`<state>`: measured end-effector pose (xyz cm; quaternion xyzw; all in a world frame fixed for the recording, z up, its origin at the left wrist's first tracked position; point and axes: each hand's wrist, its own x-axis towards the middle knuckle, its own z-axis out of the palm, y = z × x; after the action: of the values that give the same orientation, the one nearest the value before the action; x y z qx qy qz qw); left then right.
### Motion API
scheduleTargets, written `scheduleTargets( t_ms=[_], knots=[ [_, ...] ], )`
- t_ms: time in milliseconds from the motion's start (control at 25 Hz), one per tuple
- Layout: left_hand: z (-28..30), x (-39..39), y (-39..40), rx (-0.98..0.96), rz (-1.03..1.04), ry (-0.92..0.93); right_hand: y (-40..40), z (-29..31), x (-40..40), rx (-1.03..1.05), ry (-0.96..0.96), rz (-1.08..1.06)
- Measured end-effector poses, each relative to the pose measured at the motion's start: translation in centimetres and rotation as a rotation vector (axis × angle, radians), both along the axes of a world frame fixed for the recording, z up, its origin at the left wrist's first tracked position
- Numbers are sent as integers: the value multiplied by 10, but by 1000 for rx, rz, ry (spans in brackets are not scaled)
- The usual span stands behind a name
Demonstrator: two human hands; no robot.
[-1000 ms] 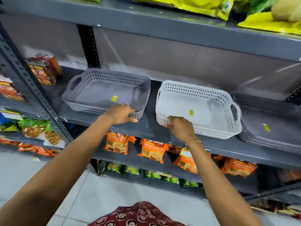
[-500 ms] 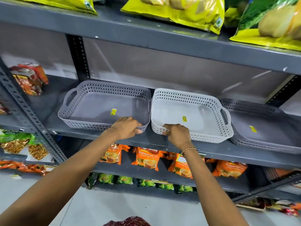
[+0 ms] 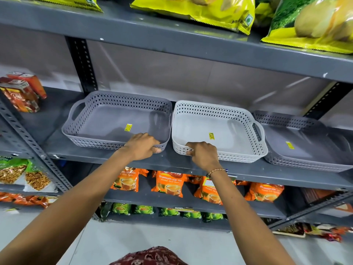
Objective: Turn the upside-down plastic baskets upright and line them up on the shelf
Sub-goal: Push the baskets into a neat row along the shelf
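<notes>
Two hands grip near rims: left hand on grey basket, right hand on white basket.

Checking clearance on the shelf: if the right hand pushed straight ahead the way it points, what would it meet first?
The right hand already grips the white basket's near rim; pushing on, its fingers would probably cross the open inside to the far wall.
</notes>
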<state>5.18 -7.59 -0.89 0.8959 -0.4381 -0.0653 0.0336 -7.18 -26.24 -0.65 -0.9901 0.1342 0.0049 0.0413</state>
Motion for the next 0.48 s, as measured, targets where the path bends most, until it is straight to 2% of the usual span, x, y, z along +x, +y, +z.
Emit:
scheduleTargets(
  t_ms=[480],
  knots=[
    [4, -4, 4, -4, -41, -1, 2, -1, -2, -5, 2, -6]
  ],
)
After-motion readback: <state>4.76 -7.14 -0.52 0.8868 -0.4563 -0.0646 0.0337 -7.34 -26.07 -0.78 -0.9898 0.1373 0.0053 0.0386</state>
